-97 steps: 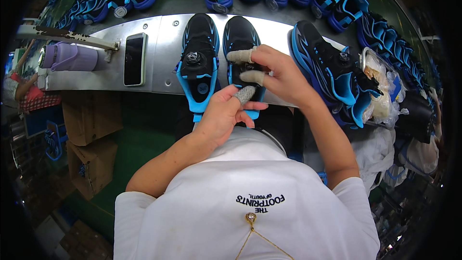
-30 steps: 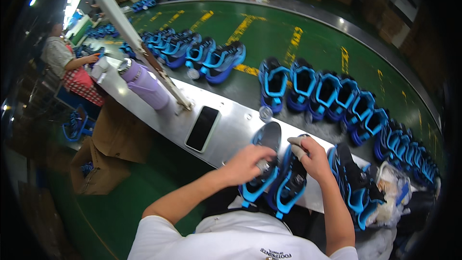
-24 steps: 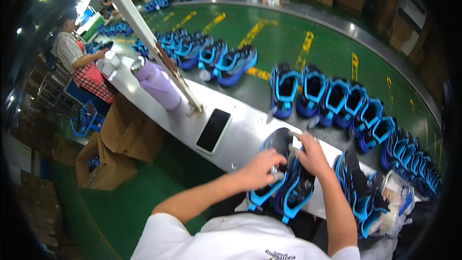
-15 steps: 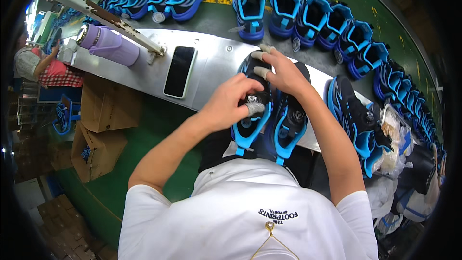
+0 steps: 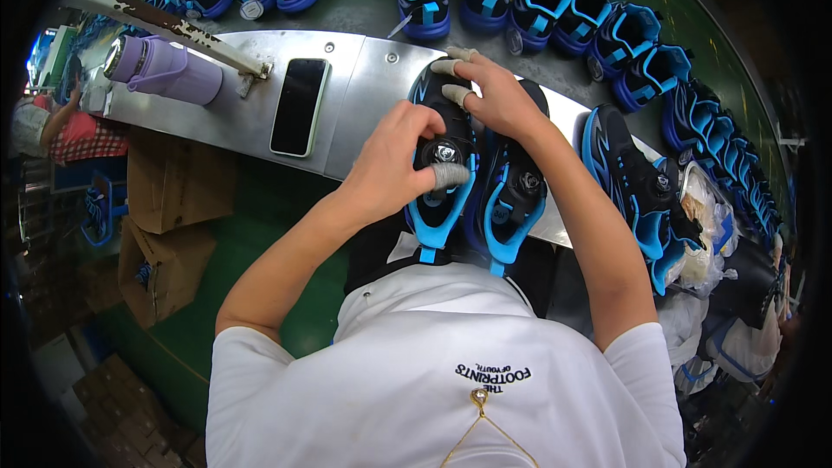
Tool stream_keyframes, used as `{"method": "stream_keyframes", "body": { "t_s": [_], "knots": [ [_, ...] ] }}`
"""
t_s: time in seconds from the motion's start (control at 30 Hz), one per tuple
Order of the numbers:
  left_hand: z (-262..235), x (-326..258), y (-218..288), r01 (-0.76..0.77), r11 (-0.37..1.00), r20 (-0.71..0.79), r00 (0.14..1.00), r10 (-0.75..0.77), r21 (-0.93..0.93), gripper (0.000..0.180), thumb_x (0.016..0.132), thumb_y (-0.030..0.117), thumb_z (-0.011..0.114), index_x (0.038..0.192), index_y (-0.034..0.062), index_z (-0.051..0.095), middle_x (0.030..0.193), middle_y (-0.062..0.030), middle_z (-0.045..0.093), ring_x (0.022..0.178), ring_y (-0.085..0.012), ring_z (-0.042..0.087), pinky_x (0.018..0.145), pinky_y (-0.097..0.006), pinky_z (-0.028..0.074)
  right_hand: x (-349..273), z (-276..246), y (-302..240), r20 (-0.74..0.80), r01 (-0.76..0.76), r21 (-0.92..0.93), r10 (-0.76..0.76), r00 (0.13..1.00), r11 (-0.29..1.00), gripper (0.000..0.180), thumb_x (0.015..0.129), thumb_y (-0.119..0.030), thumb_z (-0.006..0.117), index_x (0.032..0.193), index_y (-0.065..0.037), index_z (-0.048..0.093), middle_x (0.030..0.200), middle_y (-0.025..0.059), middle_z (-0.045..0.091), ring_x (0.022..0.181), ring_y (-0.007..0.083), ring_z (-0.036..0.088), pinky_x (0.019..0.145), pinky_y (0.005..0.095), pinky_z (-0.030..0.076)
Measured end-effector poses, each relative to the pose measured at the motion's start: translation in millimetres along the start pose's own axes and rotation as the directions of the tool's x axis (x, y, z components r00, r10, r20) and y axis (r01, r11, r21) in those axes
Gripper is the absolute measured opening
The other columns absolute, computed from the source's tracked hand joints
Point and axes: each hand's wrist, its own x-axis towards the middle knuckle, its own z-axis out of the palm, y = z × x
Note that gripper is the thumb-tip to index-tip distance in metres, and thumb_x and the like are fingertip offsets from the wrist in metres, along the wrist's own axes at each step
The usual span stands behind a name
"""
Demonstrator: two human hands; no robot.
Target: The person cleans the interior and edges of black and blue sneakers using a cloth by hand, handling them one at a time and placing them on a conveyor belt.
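Observation:
A black shoe with a bright blue collar and a round silver dial on its tongue lies at the bench edge, heel toward me. My left hand is curled over its left side, the wrapped thumb just below the dial and the bent fingers above it. Across the toe, my right hand grips with taped fingertips. Right beside it lies a matching shoe, partly under my right wrist and forearm.
A metal bench holds a phone, a purple bottle and another shoe. Rows of similar shoes stand beyond. A chipped post rises at left. Cardboard boxes sit on the floor; a person is far left.
The whole view has shifted, so things sit higher and further left. My left fingers have drawn back a little, and the dial shows more fully. The right hand keeps its hold on the toe.

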Motion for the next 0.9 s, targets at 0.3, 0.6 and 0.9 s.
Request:
{"method": "stream_keyframes", "body": {
  "t_s": [0.3, 0.6, 0.9],
  "knots": [
    [5.7, 3.5, -2.1, -0.162, 0.980, 0.010, 0.986, 0.164, -0.116, 0.048, 0.076, 0.005, 0.071, 0.122, 0.0046, 0.058, 0.098, -0.0030, 0.056, 0.086, -0.0159, 0.052, 0.081, -0.026, 0.043, 1.4, -2.0, 0.2, 0.020, -0.034, 0.033, 0.033, 0.999, 0.999, 0.038, 0.089, -0.012, 0.063, 0.127, -0.015, 0.063, 0.134, 0.0125, 0.056, 0.122, 0.0338, 0.055, 0.101, 0.0378, 0.045],
    [-2.5, 3.8, -14.2, -0.181, 0.969, 0.146, 0.968, 0.206, -0.168, 0.048, 0.078, 0.014, 0.076, 0.122, 0.0056, 0.059, 0.108, -0.0051, 0.060, 0.095, -0.0180, 0.054, 0.085, -0.031, 0.045, 0.6, -6.4, -3.8, 0.006, -0.030, 0.050, 0.030, 1.000, 0.998, 0.036, 0.086, -0.009, 0.066, 0.121, -0.012, 0.066, 0.130, 0.0145, 0.057, 0.123, 0.0347, 0.053, 0.103, 0.0387, 0.045],
    [5.3, 3.7, -22.0, -0.101, 0.958, 0.105, 0.986, 0.133, -0.267, 0.042, 0.078, 0.010, 0.074, 0.119, 0.0060, 0.063, 0.102, -0.0050, 0.065, 0.093, -0.0193, 0.056, 0.083, -0.029, 0.045, -2.1, -5.1, -1.7, -0.022, 0.000, 0.076, 0.002, 1.000, 0.997, 0.034, 0.087, -0.009, 0.065, 0.121, -0.013, 0.066, 0.130, 0.0139, 0.057, 0.122, 0.0343, 0.054, 0.102, 0.0388, 0.045]
  ]
}}
